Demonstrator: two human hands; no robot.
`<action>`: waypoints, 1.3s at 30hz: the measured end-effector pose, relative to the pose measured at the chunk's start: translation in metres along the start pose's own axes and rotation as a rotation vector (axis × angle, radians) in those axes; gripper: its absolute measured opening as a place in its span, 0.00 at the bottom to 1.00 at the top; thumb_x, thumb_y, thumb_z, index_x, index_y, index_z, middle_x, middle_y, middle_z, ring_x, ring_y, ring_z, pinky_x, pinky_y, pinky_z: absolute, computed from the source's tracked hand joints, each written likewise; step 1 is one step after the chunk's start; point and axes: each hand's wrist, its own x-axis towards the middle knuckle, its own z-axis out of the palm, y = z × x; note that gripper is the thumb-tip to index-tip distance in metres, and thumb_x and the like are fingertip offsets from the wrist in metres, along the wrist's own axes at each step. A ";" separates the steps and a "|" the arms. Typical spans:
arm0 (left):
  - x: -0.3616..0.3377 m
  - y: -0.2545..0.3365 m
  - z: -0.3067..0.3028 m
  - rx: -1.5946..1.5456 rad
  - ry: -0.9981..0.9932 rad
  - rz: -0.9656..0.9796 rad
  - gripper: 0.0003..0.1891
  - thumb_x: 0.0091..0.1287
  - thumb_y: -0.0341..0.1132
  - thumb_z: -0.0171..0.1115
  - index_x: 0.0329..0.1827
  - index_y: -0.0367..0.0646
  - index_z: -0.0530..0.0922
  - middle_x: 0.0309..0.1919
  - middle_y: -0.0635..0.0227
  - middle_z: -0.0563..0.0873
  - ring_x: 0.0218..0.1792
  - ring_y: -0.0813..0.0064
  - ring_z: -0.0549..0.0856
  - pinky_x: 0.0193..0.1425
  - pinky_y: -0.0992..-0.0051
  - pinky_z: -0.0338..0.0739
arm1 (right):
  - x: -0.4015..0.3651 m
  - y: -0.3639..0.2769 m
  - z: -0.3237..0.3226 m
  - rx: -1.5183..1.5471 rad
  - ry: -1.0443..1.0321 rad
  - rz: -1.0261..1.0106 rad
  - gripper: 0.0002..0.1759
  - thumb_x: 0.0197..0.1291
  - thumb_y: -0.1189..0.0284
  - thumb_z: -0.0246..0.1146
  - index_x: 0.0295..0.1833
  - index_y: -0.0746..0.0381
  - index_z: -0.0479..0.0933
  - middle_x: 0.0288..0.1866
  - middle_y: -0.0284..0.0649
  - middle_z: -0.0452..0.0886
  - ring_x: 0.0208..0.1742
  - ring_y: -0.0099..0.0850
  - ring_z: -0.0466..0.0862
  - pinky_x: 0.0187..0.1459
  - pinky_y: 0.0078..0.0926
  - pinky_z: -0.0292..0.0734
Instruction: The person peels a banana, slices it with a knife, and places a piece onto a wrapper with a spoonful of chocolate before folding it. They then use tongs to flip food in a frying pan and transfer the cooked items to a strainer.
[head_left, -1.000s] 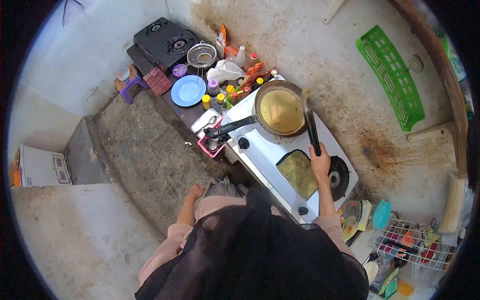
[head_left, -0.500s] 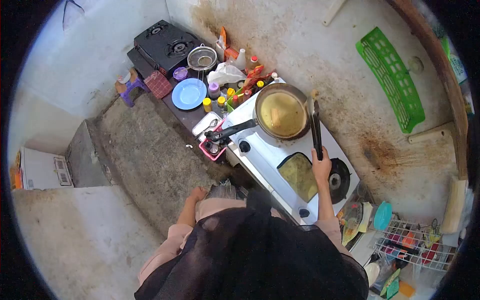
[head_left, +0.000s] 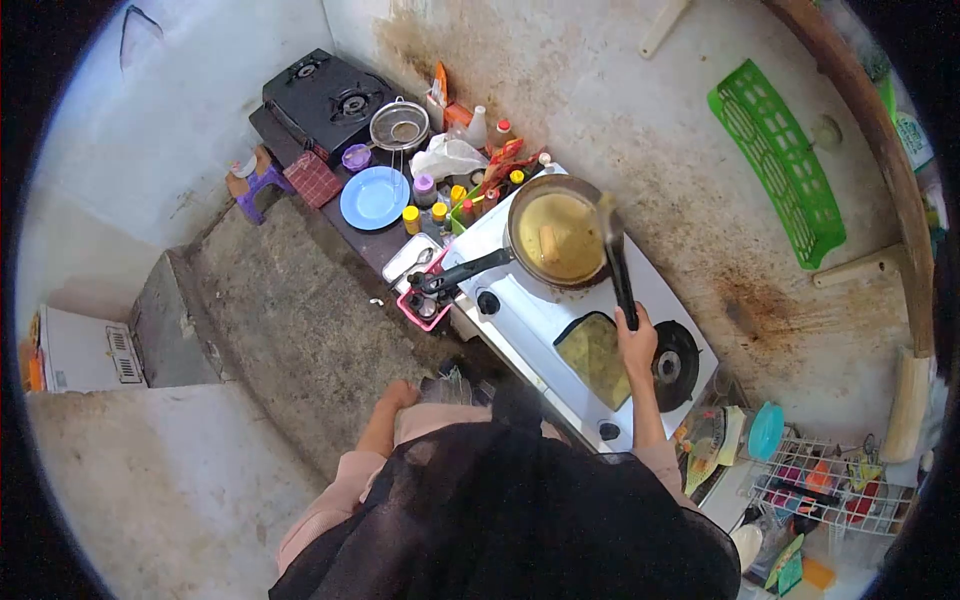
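My right hand (head_left: 636,332) is wrapped round the black handle of tongs or a similar utensil (head_left: 620,270), whose blurred tip is at the right rim of a frying pan (head_left: 535,268). In the pan's yellowish oil lies one light brown piece of food (head_left: 548,243). The pan rests on a white stove (head_left: 520,310), its black handle pointing left. A dark-edged square tray or cloth (head_left: 596,362) lies on the stove near my right forearm. My left hand (head_left: 402,393) hangs low beside my body, its fingers curled and partly hidden; whether it holds anything is unclear.
Left of the stove are a blue plate (head_left: 376,198), a strainer (head_left: 400,126), bottles and a pink basket (head_left: 424,308). A black two-burner stove (head_left: 330,100) stands behind them. A green rack (head_left: 780,165) hangs on the wall. At the lower right is a wire rack (head_left: 850,500).
The utensil in my right hand has moved slightly left and down, its tip now nearer the pan's rim. My left hand has barely shifted.
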 end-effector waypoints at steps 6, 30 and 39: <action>-0.005 0.006 -0.008 -0.010 -0.024 0.040 0.24 0.53 0.45 0.55 0.40 0.29 0.78 0.43 0.41 0.80 0.48 0.48 0.79 0.53 0.61 0.73 | 0.004 -0.014 -0.002 0.002 -0.061 0.007 0.25 0.54 0.55 0.61 0.49 0.65 0.75 0.34 0.53 0.80 0.37 0.48 0.81 0.38 0.34 0.74; 0.038 -0.031 -0.012 -0.022 0.029 0.090 0.19 0.54 0.47 0.58 0.31 0.36 0.79 0.32 0.49 0.82 0.38 0.52 0.81 0.43 0.62 0.73 | -0.007 -0.029 0.007 0.044 0.020 0.106 0.26 0.55 0.57 0.62 0.51 0.68 0.73 0.36 0.53 0.81 0.38 0.42 0.82 0.41 0.31 0.74; 0.045 -0.022 -0.042 0.089 -0.099 0.057 0.25 0.58 0.49 0.51 0.48 0.35 0.76 0.49 0.45 0.78 0.53 0.50 0.76 0.56 0.62 0.70 | -0.008 -0.047 0.003 0.014 -0.053 0.125 0.25 0.56 0.57 0.61 0.50 0.67 0.74 0.32 0.50 0.80 0.32 0.39 0.81 0.38 0.28 0.73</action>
